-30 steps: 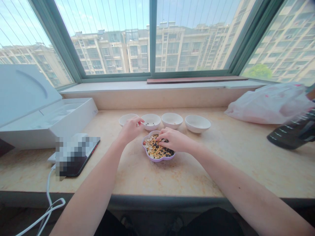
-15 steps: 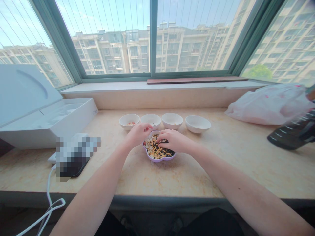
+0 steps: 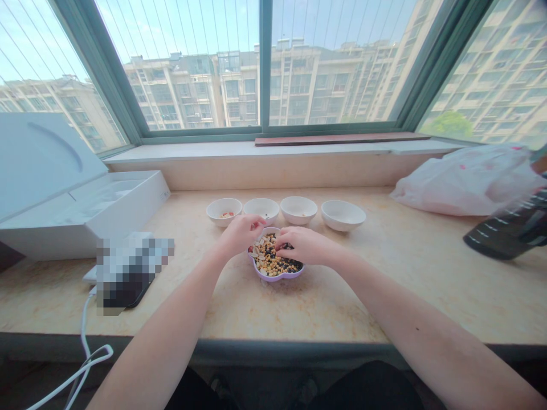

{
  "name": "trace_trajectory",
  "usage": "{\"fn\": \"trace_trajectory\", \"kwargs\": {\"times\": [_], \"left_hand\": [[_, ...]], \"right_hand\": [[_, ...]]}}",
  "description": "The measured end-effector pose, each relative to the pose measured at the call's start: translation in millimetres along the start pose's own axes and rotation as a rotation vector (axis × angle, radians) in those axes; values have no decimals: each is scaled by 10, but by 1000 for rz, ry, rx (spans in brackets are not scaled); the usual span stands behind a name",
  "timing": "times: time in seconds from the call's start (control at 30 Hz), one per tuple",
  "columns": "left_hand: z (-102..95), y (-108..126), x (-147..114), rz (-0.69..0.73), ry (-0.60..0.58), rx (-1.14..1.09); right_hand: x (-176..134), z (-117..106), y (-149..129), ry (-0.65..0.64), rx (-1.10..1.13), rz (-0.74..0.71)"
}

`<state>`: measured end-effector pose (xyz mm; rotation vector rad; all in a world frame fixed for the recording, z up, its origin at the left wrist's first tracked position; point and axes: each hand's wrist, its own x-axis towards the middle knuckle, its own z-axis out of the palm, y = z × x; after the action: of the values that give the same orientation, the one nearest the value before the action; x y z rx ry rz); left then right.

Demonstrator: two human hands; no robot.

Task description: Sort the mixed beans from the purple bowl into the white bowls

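Green-framed windows (image 3: 265, 85) look out on apartment buildings (image 3: 183, 91) beyond both hands, and a pale, mottled table (image 3: 342, 302) stretches beneath them. Farthest to the left of the left hand sits an open white box (image 3: 132, 210), its lid tipped back toward the glass. Nearer to that hand, on the same side, lies a dark phone (image 3: 128, 287), partly blurred out, with a white cord (image 3: 84, 330) just beside it, hanging off the table's edge. Just beyond the left hand (image 3: 245, 230) is the first white bowl (image 3: 213, 216), with a few reddish and pale pieces inside. This hand has its fingers curled together in front of the second white bowl (image 3: 258, 206), which holds some dark specks; whether the fingertips grip anything, I cannot tell. Just right of the left hand and under the fingers of the right is the purple bowl (image 3: 280, 278), full of yellow and black beans (image 3: 273, 263) and flat pale pieces. Bent fingers of the right hand (image 3: 294, 245) reach in over the beans; whether they pinch one is hidden. Beyond this hand stands the third white bowl (image 3: 298, 220), and beyond it to the right, the fourth white bowl (image 3: 343, 215). Well off to its right are a plastic bag (image 3: 465, 182) and a dark bottle (image 3: 504, 228).
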<state>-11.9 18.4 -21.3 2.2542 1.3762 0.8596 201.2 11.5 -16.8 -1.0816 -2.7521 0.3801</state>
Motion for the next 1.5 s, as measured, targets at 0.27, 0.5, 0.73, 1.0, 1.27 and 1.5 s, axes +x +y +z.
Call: {"fn": "trace_trajectory", "kwargs": {"times": [0.27,0.5,0.73,1.0,1.27,1.5], "left_hand": [[-7,20,-12,16,-3,12],[-12,29,-10,12,-13,13],[-15,32,-8,24,5,14],[-21,25,-2,21,17,34],[-16,8,6,13,6,25],[-5,-37,17,19,1,25]], "right_hand": [[-16,-29,-11,-33,-11,11],[-17,-9,-11,24,-13,4],[3,-8,-24,120,67,10],[18,4,-22,158,88,67],[-27,-81,-44,339,142,124],[-68,-156,-87,517,216,125]]}}
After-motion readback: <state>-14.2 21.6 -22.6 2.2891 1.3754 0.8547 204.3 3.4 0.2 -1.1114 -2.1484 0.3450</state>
